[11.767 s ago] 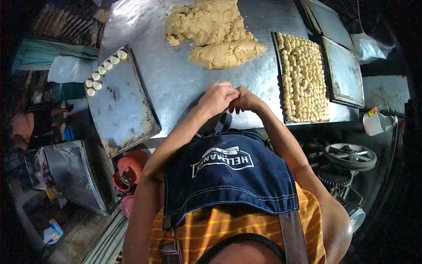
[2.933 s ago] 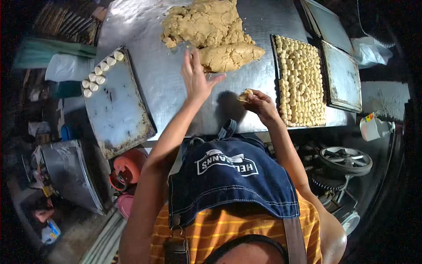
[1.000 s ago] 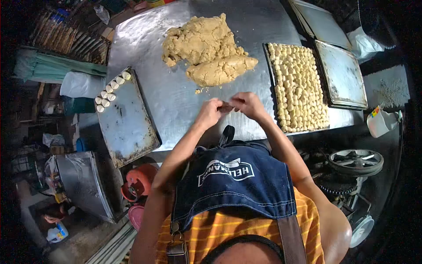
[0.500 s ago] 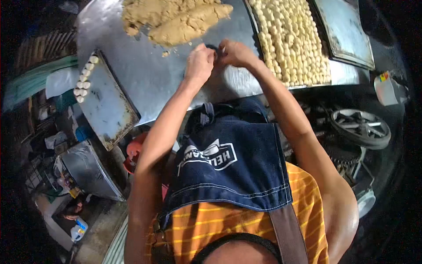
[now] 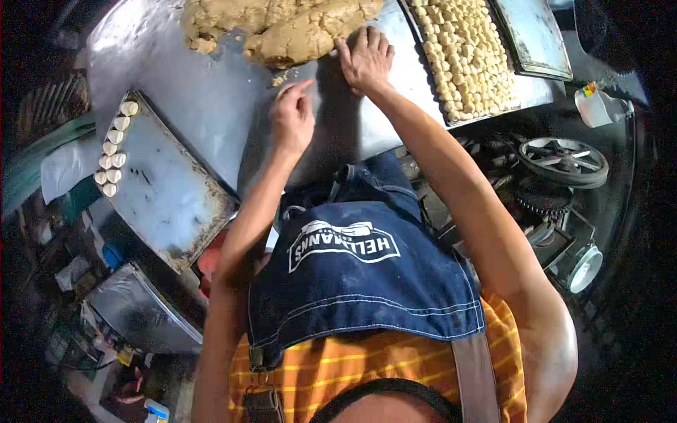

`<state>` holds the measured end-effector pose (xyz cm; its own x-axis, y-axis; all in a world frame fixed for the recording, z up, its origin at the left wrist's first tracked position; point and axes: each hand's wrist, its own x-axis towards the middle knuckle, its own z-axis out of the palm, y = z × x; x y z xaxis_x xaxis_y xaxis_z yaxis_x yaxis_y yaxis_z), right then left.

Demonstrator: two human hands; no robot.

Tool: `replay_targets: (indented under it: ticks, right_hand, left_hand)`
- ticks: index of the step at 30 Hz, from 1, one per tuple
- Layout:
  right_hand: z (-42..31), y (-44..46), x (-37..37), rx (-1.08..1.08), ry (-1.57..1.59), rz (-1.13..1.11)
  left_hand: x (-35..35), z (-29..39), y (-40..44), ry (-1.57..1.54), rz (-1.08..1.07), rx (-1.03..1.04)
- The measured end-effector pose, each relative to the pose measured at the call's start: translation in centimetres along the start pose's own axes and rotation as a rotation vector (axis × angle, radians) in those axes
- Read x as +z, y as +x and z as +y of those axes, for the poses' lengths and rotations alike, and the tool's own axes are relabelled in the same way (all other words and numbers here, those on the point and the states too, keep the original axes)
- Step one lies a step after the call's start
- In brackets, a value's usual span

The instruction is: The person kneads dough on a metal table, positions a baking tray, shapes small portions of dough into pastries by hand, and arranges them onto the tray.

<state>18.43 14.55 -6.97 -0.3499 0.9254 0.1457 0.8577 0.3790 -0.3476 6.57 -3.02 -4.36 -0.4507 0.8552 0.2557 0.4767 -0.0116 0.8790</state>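
Observation:
My right hand (image 5: pixel 368 62) lies flat on the metal tabletop (image 5: pixel 204 106), fingers spread, at the lower right edge of a large lumpy mass of tan dough (image 5: pixel 300 39). Nothing shows in it. My left hand (image 5: pixel 292 121) is over the table to the left and nearer my body. Its index finger points right toward the other hand while the remaining fingers curl loosely; I see nothing in its grasp. Small dough crumbs (image 5: pixel 284 77) are scattered between that hand and the dough mass.
At the left, a worn metal tray (image 5: pixel 166 190) bears several pale pieces (image 5: pixel 115 161) along its outer edge. On the right, another tray is packed with small dough pieces (image 5: pixel 469 63), beside a further metal tray (image 5: pixel 534 35). A spoked wheel (image 5: pixel 564 162) stands below the table's right side.
My hands, close together earlier around something dark, are now apart. The right one has moved forward and flattened beside the dough; the left has drawn back toward me. The view has shifted slightly.

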Motion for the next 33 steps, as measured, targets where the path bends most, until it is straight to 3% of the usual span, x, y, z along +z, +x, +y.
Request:
replay_targets:
  ticks: [2, 8, 12, 14, 15, 17, 19, 23, 27, 30, 32, 33]
  right_hand:
    - [0.0, -0.4, 1.4, -0.039, -0.059, 0.119]
    - [-1.0, -0.5, 1.2, -0.057, -0.149, -0.013]
    - [0.0, 0.1, 0.2, -0.054, 0.05, -0.022]
    - [2.5, 0.1, 0.5, -0.125, 0.452, -0.045]
    - [3.7, -0.3, -1.0, -0.212, 0.555, -0.167]
    - [4.7, -4.3, -2.8, -0.221, 0.193, -0.068]
    - [5.4, -6.4, -4.0, -0.385, 0.063, -0.029]
    - [6.5, -6.3, -4.5, -0.266, 0.33, -0.179]
    - [5.5, -7.6, -6.4, -0.433, 0.398, -0.091]
    - [5.8, -7.5, -5.7, -0.636, 0.448, 0.045]
    - [5.7, -7.7, -4.4, -0.456, 0.499, 0.004]
    - [5.2, -7.9, -4.6, -0.192, 0.621, -0.127]
  left_hand:
    - [-2.4, -0.6, -1.4, -0.119, 0.01, -0.222]
    - [-6.7, 0.3, -4.0, -0.154, 0.006, -0.322]
    - [-5.5, 2.5, -3.6, -0.169, -0.004, -0.349]
    - [-5.9, 3.4, -3.6, -0.176, 0.062, -0.329]
    - [-6.3, 3.9, -4.2, -0.184, 0.1, -0.333]
    - [-7.7, 5.1, -6.0, -0.183, 0.159, -0.349]
    - [-8.0, 4.3, -9.0, -0.312, 0.297, -0.471]
    - [-8.8, 5.9, -13.1, -0.246, 0.381, -0.618]
    - [-8.8, 6.5, -15.7, -0.304, 0.446, -0.698]
    - [-9.1, 5.8, -15.8, -0.209, 0.521, -0.606]
    - [-10.9, 4.9, -15.7, -0.068, 0.393, -0.577]
    - [-12.2, 4.9, -15.3, -0.071, 0.404, -0.603]
